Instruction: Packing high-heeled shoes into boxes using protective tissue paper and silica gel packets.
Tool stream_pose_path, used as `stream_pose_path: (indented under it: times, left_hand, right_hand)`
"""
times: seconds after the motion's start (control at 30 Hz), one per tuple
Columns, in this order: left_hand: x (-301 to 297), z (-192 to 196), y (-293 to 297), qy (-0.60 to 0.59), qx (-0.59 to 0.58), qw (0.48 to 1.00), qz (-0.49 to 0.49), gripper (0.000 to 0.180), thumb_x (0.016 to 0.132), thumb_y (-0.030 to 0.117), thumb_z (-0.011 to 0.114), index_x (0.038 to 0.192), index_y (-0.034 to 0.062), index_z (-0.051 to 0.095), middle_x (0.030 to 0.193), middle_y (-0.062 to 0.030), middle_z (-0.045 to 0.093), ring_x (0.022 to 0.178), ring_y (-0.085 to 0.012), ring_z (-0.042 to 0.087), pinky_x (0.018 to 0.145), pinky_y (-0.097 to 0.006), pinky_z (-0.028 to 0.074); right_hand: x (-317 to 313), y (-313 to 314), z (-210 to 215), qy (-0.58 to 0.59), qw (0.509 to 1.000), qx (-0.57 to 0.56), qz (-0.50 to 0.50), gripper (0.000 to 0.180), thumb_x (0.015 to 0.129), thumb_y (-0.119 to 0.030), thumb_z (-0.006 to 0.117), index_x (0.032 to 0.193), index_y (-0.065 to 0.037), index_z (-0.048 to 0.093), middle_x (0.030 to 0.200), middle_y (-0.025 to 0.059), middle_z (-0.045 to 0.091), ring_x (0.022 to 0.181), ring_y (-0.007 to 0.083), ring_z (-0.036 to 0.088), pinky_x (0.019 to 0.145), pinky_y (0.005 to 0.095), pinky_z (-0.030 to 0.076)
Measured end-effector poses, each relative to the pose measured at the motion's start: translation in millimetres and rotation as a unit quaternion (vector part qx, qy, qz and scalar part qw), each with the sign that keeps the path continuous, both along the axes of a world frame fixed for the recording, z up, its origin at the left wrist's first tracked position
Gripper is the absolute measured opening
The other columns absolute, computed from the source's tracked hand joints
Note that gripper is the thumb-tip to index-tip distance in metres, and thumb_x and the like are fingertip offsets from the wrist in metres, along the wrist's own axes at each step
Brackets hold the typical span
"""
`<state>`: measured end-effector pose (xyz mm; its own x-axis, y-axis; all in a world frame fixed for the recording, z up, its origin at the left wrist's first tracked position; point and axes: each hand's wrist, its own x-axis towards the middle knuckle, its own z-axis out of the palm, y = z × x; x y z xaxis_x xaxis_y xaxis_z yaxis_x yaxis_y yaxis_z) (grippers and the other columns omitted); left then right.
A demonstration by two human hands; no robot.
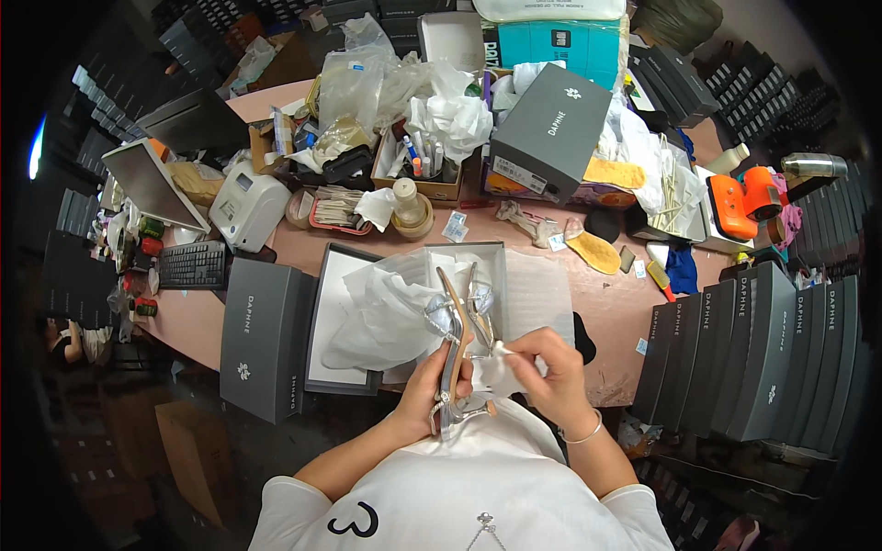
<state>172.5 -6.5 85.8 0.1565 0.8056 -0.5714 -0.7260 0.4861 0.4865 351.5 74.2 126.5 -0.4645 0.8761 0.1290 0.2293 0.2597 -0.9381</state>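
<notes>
My left hand (421, 393) is closed round a silver high-heeled sandal (453, 354), held on its side with the tan sole facing right and the heel toward my body. Between the fingertips of my right hand (554, 375) is a crumpled white cloth or tissue (497, 372), close to the sandal's right side. A second silver sandal (481, 298) lies just behind, in or over an open grey shoe box (503, 262). White tissue paper (372, 317) spills across the box's left part.
Closed grey shoe boxes stand at left (257, 340) and in a row at right (717, 358). Another box (551, 129) rests tilted on the clutter behind. A keyboard (193, 264), a white device (246, 209), a bottle (405, 197) and yellow insoles (593, 251) lie around the pink table (602, 317).
</notes>
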Motion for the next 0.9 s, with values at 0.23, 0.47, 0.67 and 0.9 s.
stream_pose_path:
  times: [0.23,0.47,0.67,0.9]
  left_hand:
    - [-7.1,-2.1,13.0,-0.077,0.023,0.997,-0.018,0.048,0.1,0.041,0.042,0.135,0.0081,0.047,0.078,-0.0006,0.052,0.061,-0.008,0.048,0.053,-0.02,0.038]
    - [-13.2,-1.6,24.1,-0.075,0.007,0.997,-0.006,0.056,0.099,0.044,0.04,0.136,0.0014,0.043,0.075,-0.0017,0.055,0.056,-0.0095,0.046,0.055,-0.025,0.038]
    - [-13.0,-10.5,25.2,-0.087,0.017,0.996,0.014,0.049,0.098,0.045,0.044,0.128,0.0078,0.051,0.078,-0.0007,0.057,0.058,-0.008,0.05,0.049,-0.021,0.038]
    - [-2.2,-13.5,21.9,0.0,-0.004,1.0,0.003,0.048,0.101,0.037,0.04,0.133,0.003,0.047,0.081,-0.0015,0.056,0.07,-0.0084,0.055,0.062,-0.022,0.046]
  right_hand:
    - [10.2,-4.0,-5.5,0.001,1.0,-0.018,0.005,0.009,0.079,0.003,0.069,0.088,0.001,0.066,0.08,0.0053,0.06,0.068,0.0115,0.054,0.061,0.0239,0.043]
    - [3.5,-8.4,-1.5,0.007,1.0,0.013,0.004,0.011,0.076,0.003,0.07,0.086,0.0,0.065,0.078,0.0062,0.06,0.068,0.014,0.056,0.06,0.0255,0.044]
    - [-11.6,-13.5,14.9,-0.02,0.975,0.184,0.123,0.017,0.071,-0.001,0.073,0.086,-0.006,0.066,0.081,0.0041,0.059,0.072,0.0189,0.056,0.068,0.0321,0.042]
    - [-37.3,-20.1,-2.2,-0.089,0.943,0.253,0.194,0.02,0.071,-0.011,0.075,0.087,-0.011,0.064,0.085,0.0,0.058,0.082,0.0168,0.054,0.076,0.0326,0.036]
